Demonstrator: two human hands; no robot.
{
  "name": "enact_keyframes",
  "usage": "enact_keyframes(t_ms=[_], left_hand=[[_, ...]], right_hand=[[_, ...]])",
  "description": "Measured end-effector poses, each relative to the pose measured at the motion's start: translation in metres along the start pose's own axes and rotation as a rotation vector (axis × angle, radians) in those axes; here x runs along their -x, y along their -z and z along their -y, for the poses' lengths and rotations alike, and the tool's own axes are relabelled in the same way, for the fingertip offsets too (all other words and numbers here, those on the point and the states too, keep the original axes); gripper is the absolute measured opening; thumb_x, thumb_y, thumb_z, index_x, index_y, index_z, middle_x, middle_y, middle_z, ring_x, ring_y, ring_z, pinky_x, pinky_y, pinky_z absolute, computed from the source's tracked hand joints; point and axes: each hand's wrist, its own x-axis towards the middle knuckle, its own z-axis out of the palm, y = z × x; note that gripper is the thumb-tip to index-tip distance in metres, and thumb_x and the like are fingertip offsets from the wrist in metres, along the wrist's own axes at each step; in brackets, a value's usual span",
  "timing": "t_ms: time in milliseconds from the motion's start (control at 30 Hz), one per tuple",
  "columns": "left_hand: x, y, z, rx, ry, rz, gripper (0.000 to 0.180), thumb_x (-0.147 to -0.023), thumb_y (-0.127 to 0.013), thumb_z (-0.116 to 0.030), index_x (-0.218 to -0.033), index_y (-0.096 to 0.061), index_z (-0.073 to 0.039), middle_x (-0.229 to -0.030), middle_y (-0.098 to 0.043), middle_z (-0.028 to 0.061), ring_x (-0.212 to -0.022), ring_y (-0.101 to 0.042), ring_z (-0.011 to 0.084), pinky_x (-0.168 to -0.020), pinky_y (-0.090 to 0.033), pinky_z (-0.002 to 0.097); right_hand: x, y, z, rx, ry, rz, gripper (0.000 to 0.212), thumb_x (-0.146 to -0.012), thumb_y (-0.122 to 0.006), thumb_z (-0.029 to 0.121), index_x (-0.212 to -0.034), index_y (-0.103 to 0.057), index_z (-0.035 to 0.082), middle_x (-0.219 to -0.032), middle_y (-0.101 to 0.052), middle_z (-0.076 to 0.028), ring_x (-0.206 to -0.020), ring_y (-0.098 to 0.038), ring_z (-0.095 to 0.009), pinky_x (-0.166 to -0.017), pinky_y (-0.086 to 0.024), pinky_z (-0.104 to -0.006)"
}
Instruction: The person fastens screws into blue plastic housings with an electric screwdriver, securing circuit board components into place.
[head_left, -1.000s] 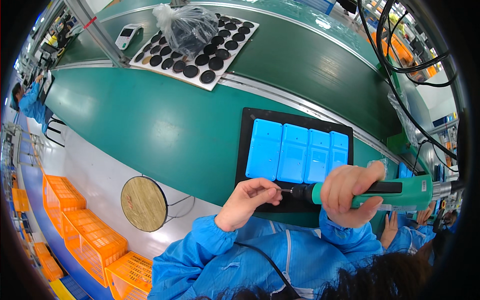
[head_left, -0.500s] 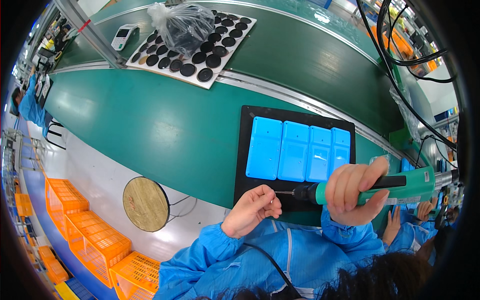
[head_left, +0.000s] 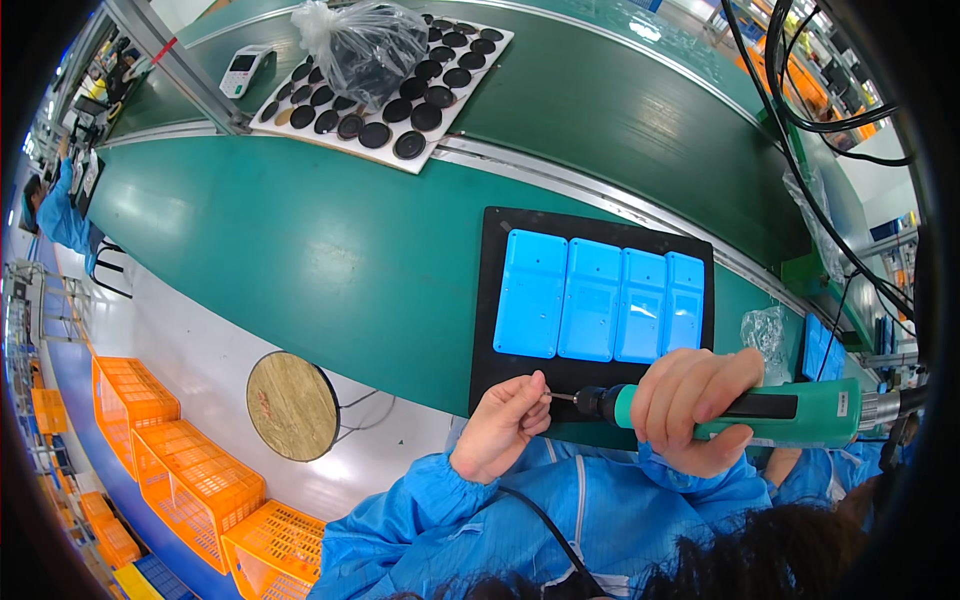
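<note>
My right hand [head_left: 695,410] is wrapped round a green and black electric screwdriver [head_left: 825,412], which lies nearly level and points left. Its thin bit [head_left: 563,397] reaches the fingertips of my left hand [head_left: 500,430]. The thumb and fingers there are pinched together at the tip; whatever they hold is too small or hidden to name. Just beyond both hands, several bright blue rectangular plastic covers [head_left: 530,295] with small corner holes lie side by side on a black mat [head_left: 486,335].
Farther off, a white tray [head_left: 425,160] bears rows of black discs and a clear bag [head_left: 375,55] of dark parts. A crumpled clear bag [head_left: 765,335] lies right of the mat. Black cables [head_left: 785,120] hang at right. A round stool [head_left: 293,407] and orange crates [head_left: 205,470] stand at left.
The screwdriver's rear end has swung down and the tool now lies more level, my right hand lower with it. My left hand has shifted slightly, still pinched at the bit tip.
</note>
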Motion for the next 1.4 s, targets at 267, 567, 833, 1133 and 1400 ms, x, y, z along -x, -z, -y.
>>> enact_keyframes(t_ms=[267, 567, 833, 1133, 1400], left_hand=[[0.001, -0.004, -0.004, -0.004, -0.001, -0.023, 0.023, -0.089, -0.049, -0.026, -0.078, -0.051, -0.005, -0.059, -0.032, -0.0048, -0.053, -0.027, 0.0054, -0.048, -0.024, 0.0195], [0.000, -0.001, -0.002, 0.010, 0.033, -0.003, 0.022, -0.089, -0.049, -0.024, -0.078, -0.053, -0.005, -0.056, -0.031, -0.0049, -0.051, -0.026, 0.0055, -0.047, -0.023, 0.0202], [-0.001, -0.003, -0.005, -0.059, 0.044, 0.020, 0.030, -0.090, -0.045, -0.030, -0.076, -0.052, -0.005, -0.055, -0.028, -0.0045, -0.049, -0.024, 0.0065, -0.046, -0.022, 0.0210], [0.017, 0.007, -0.059, -0.730, -0.209, -0.106, 0.043, -0.087, -0.052, -0.033, -0.055, -0.034, -0.010, -0.049, -0.028, -0.0042, -0.043, -0.024, 0.0070, -0.041, -0.020, 0.0251], [-0.063, -0.036, -0.138, -2.361, -0.612, 0.197, 0.036, -0.061, -0.072, -0.035, -0.054, -0.056, -0.004, -0.053, -0.055, 0.0122, -0.057, -0.057, 0.0309, -0.051, -0.044, 0.0368]], right_hand=[[0.001, 0.003, 0.001, -0.023, -0.033, 0.007, 0.029, -0.082, -0.060, 0.024, -0.085, -0.045, 0.000, -0.053, -0.050, -0.005, -0.042, -0.049, -0.013, -0.039, -0.042, -0.0267], [0.003, 0.006, 0.001, -0.054, -0.049, 0.008, 0.029, -0.081, -0.061, 0.023, -0.086, -0.046, 0.000, -0.054, -0.050, -0.005, -0.043, -0.048, -0.013, -0.040, -0.042, -0.0269], [0.002, 0.009, 0.000, -0.096, -0.038, 0.065, 0.028, -0.081, -0.061, 0.020, -0.089, -0.045, -0.002, -0.057, -0.051, -0.007, -0.045, -0.049, -0.014, -0.041, -0.042, -0.0284], [0.000, 0.011, 0.002, 0.002, -0.032, 0.001, 0.029, -0.081, -0.062, 0.023, -0.086, -0.046, -0.001, -0.054, -0.050, -0.006, -0.044, -0.048, -0.014, -0.041, -0.041, -0.0283], [-0.011, -0.005, -0.026, -0.055, -0.198, -0.105, 0.027, -0.081, -0.062, 0.023, -0.083, -0.047, 0.000, -0.056, -0.051, -0.007, -0.046, -0.048, -0.015, -0.044, -0.041, -0.0295]])
